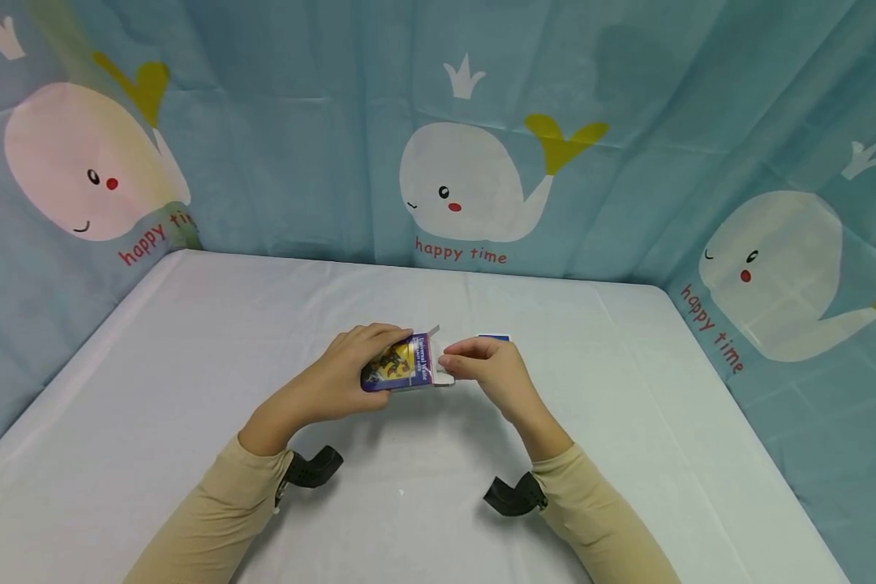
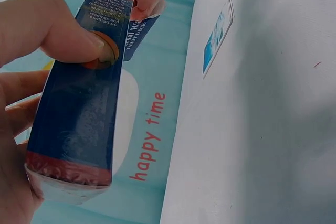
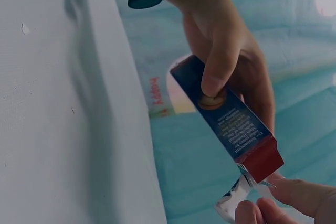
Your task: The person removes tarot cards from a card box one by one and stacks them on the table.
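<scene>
A dark blue tarot deck box (image 1: 400, 362) with a yellow picture panel is held tilted over the table by my left hand (image 1: 343, 369). In the left wrist view, the thumb (image 2: 79, 40) presses the printed narrow side of the box (image 2: 76, 108). The box's right end has its flaps folded out, a white flap (image 1: 444, 379) among them. My right hand (image 1: 498, 375) pinches at that end with thumb and forefinger. In the right wrist view, the right fingers (image 3: 302, 198) meet the end just below a red side flap (image 3: 262, 161).
A flat blue-and-white card or stack (image 2: 216, 40) lies on the white-covered table (image 1: 613, 454), partly hidden behind the right hand in the head view. A blue curtain (image 1: 299, 162) with whale prints borders the table. Black wrist mounts (image 1: 514, 495) stick out inward from both sleeves.
</scene>
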Motion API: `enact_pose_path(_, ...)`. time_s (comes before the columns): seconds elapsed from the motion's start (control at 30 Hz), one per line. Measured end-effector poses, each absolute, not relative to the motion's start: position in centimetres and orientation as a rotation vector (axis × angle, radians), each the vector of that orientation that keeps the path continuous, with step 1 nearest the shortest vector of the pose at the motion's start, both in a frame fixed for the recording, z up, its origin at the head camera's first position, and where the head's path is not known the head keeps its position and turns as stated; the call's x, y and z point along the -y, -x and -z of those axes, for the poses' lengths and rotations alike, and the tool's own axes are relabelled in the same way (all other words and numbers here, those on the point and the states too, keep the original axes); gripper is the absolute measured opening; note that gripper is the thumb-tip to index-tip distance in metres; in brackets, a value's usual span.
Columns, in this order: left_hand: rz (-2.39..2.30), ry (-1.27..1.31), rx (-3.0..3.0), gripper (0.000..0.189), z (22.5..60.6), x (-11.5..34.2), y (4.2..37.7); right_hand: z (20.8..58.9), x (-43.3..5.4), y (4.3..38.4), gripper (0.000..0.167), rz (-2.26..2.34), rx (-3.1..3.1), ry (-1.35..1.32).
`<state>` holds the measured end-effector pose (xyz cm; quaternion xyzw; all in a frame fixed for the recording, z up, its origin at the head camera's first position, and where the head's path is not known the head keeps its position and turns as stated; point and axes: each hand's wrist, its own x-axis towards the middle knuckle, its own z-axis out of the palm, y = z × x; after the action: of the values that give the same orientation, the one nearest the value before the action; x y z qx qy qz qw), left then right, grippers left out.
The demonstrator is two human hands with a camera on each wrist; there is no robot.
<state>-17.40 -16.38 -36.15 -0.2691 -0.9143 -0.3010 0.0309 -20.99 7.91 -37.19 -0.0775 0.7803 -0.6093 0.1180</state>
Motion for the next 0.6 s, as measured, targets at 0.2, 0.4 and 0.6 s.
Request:
enact_pose_path(0.2,0.928,0.818,2.831,0.079,36.16,16.29,17.37,37.47,-7.71,20.89,0.023,1.759,-2.317,0.226)
enact_pose_path(0.4,0.929,0.804,2.842,0.080,36.11,16.22,17.30,37.54,-7.58,20.77,0.022,1.743,-2.328,0.238)
enact_pose_path(0.6,0.939,0.817,2.823,0.079,36.31,16.30,17.35,37.64,-7.27,20.71,0.023,1.740,-2.333,0.209)
